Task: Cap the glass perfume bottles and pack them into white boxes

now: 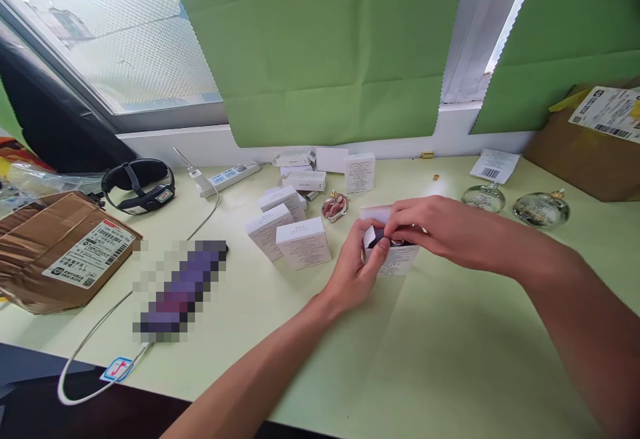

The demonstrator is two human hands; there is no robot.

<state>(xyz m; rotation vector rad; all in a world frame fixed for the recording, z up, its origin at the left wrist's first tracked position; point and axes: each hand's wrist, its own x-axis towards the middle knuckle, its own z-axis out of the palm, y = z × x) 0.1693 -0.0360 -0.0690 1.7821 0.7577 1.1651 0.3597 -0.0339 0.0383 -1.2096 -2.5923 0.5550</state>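
Left forearm (260, 366) crosses the desk (465, 346)'s near edge; the left hand (353, 269) is curled around the unfolded white box (397, 264), mid-desk. Its mouth runs left-right beneath the right hand (420, 226)'s bunched fingertips; whether they hold anything, I cannot tell.

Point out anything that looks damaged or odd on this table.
The brown carton at far left looks crumpled, its cardboard creased and misshapen. To its right, a purple object oddly shows only as pixel blocks.
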